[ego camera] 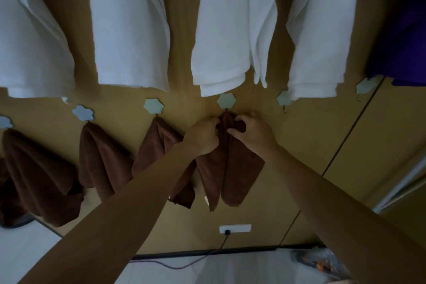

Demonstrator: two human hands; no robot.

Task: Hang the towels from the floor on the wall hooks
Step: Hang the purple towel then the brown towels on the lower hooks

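My left hand (202,136) and right hand (251,132) both pinch the top of the brown towel (232,168) just under the wall hook (226,101), so I judge it nearly hung; next, seat it and let go.

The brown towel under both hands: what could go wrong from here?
1. The left hand and right hand pinch the brown towel just below the hook; whether it is caught there is hidden, so on release it might slip down.
2. The left forearm lies across the neighbouring towel, and could drag it off.
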